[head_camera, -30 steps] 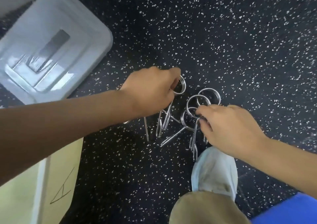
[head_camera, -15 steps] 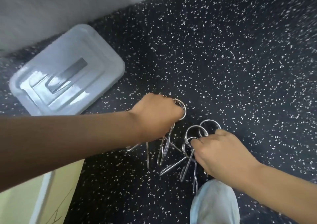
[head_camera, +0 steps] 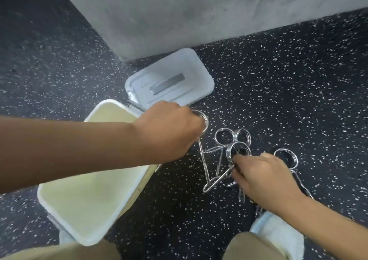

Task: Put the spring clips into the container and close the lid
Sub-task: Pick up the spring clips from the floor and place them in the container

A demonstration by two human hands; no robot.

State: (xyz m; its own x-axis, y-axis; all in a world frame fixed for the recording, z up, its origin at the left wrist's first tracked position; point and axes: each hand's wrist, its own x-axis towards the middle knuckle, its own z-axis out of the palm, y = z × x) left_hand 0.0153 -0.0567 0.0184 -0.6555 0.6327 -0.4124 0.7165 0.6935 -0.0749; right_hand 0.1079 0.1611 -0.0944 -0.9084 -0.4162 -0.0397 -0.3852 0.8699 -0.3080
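Left hand grip closed on one spring clip; right hand grip pinching another beside the open container.

No legible text, no labels or brands (nothing readable anywhere)

Seen from a head-mounted camera, a person's two forearms are bare from the frame edges to the wrists, with no sleeves, watch, rings or gloves on the left hand or the right hand. Khaki-tan trousers cover both legs, the left knee and the right knee showing along the bottom edge. A pale blue-white shoe cover, soft and slightly crumpled, wraps the right foot.
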